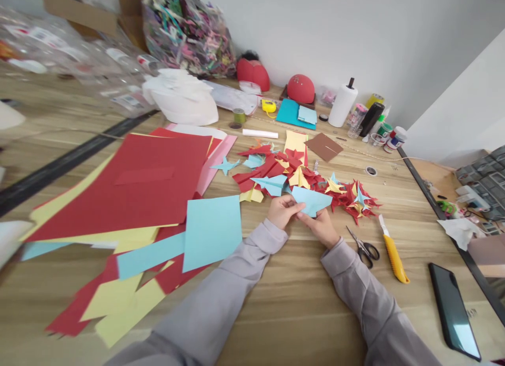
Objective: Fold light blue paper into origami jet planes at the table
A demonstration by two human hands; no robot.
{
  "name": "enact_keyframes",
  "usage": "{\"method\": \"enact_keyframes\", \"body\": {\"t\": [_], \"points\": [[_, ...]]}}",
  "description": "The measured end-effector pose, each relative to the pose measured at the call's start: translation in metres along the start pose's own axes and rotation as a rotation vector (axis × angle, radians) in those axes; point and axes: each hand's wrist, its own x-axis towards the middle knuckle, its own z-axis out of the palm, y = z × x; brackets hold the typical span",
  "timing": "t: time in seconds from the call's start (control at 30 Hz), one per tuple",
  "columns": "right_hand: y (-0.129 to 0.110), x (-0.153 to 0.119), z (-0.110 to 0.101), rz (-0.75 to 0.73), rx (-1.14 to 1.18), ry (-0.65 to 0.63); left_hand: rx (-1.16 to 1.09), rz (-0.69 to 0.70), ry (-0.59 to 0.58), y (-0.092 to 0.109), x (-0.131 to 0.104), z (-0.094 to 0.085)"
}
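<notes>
A small folded piece of light blue paper point(313, 200) is held between both hands near the middle of the table. My left hand point(283, 210) pinches its left lower edge, and my right hand point(321, 226) grips the lower edge beside it, thumbs close together. Just beyond the hands lies a pile of folded red, yellow and blue paper pieces point(272, 169). More pointed star shapes point(357, 197) are heaped to the right. Black scissors point(366, 249) and a yellow utility knife point(395, 258) rest right of my right hand.
Large red sheets point(158, 171) and a blue sheet point(213, 229) cover the left side. A black phone point(453, 311) lies at the right. Bottles point(343, 105), a yellow tape measure point(269, 106) and a full plastic bag point(189, 34) stand along the back.
</notes>
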Motion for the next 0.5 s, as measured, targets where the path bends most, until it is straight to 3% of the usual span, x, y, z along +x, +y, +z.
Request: {"method": "enact_keyframes", "body": {"t": [0.27,0.5], "points": [[0.0037,-0.0003,-0.0012,0.115,0.071,0.014,0.084,0.009,-0.007,0.0014,-0.0014,-0.0010],[0.0048,-0.0008,-0.0027,0.153,0.102,0.025,-0.002,-0.033,0.060,0.0045,-0.0032,0.0031]]}}
